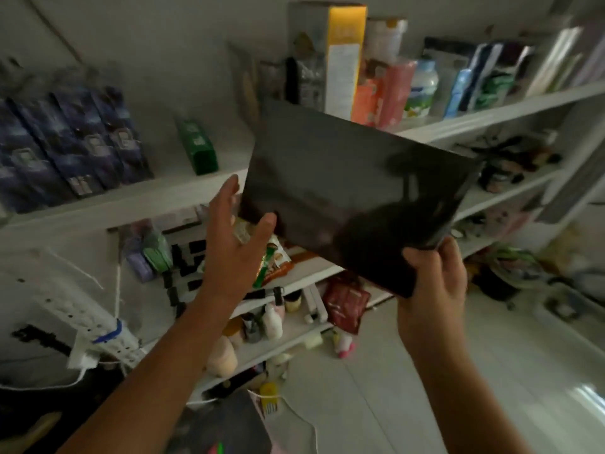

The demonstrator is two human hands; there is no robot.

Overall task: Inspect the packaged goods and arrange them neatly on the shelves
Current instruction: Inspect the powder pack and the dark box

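Head view: a person stands at white wall shelves with a black package (353,191) raised in front of them.
Task's thing: the black package is a flat, glossy, dark pack, tilted, off every shelf and held in the air.
Right hand (432,280): fingers curled round the package's lower right corner, carrying its weight.
Left hand (235,237): fingers straight and spread at the package's lower left edge; the thumb lies at that corner, though whether it presses on it I cannot tell.
Behind the package: the upper shelf (137,199) runs past its top edge.
Left of the package: a row of dark blue boxes (65,142) and a green box (198,149) on that shelf.
Above the package: a tall yellow-sided box (343,60), pink and orange packs (383,93) and a white jar (422,90).
Below the package: a green and orange snack packet (271,263) and a red pouch (345,306) on lower shelves.
Step in hand: probably inspection, the pack being turned over before it is shelved.
Next move: likely calls for the left hand to steady the free corner, then a gap on the upper shelf to stand it in.
Writing: none readable; the package's near face shows no label, and the print on the other goods is blurred.
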